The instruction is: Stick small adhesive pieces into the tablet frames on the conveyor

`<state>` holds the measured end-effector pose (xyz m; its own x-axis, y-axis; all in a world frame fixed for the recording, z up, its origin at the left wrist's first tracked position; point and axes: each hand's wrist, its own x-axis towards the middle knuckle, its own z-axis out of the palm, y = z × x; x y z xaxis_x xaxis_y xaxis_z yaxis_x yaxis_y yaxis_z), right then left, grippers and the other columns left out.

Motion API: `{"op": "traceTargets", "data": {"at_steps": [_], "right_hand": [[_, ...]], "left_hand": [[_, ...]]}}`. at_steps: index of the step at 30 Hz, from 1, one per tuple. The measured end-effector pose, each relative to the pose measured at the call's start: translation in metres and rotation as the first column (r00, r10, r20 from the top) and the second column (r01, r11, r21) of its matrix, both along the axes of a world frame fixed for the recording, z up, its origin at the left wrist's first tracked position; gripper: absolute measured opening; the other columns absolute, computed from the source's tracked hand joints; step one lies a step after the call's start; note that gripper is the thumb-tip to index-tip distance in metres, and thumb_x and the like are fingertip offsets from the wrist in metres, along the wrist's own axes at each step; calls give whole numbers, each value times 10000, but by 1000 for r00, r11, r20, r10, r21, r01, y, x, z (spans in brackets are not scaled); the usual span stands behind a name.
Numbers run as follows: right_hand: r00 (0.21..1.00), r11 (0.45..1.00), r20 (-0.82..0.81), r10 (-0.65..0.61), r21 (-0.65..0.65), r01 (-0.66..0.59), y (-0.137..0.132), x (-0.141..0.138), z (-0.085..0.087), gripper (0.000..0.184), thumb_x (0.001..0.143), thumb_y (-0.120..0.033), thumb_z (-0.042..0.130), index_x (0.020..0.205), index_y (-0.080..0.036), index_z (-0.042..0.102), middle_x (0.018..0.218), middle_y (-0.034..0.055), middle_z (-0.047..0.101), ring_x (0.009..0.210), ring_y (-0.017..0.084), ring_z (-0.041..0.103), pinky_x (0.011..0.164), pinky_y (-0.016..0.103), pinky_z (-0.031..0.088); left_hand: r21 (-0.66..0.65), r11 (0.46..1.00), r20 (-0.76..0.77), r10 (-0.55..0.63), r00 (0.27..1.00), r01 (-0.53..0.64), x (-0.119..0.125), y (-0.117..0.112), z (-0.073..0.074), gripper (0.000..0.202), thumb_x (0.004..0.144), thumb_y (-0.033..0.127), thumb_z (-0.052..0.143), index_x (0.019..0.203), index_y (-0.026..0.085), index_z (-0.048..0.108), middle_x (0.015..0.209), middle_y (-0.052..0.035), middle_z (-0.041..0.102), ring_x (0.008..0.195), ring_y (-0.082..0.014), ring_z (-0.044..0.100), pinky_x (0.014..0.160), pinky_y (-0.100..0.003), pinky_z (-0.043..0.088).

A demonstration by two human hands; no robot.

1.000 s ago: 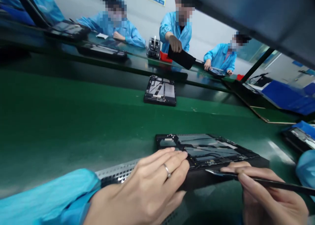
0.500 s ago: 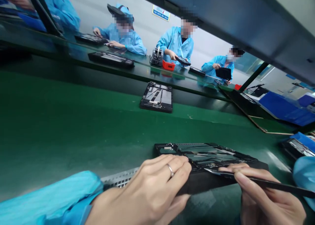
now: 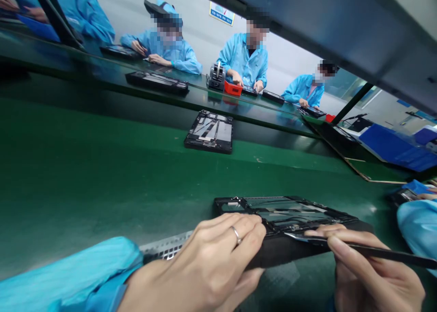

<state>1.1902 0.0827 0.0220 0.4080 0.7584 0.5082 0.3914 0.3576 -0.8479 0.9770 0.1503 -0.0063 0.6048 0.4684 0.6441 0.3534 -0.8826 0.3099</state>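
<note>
An opened black tablet (image 3: 290,212) lies flat on a black block in front of me, its inner parts facing up. My left hand (image 3: 218,262), with a ring on one finger, grips the near left edge of the tablet and block. My right hand (image 3: 368,275) holds black tweezers (image 3: 362,250), whose tips touch the tablet's near edge by the middle.
A second opened tablet (image 3: 209,132) rides on the green conveyor belt (image 3: 85,166) farther out. Across the belt, three people in blue coats work at a bench (image 3: 191,95) with more tablets, a tape dispenser (image 3: 216,77) and a red box (image 3: 233,89). A blue sleeve (image 3: 418,225) is at right.
The tablet on the belt has drifted to the left. The people across have put down the tablets they held up. My hands have barely moved.
</note>
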Motion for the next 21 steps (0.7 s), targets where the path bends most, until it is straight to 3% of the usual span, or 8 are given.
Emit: {"op": "traceTargets", "data": {"at_steps": [17,21], "right_hand": [[1000,1000,15,-24,-11,24,-2,-2,1,95,578,-130,764,654,-178,733,695,84,707,619,257,680,592,331,575],[994,1000,108,-12,11,11,2,0,2,116,617,-117,740,696,-201,732,716,54,712,640,225,683,604,295,575]], "left_hand": [[-37,999,0,-16,1000,16,0,0,1,245,911,237,424,1080,152,580,1065,-28,653,992,-165,612,853,-233,530],[-34,999,-11,-15,1000,15,0,0,-1,234,883,228,476,1081,154,576,1059,-29,655,982,-164,616,849,-229,531]]}}
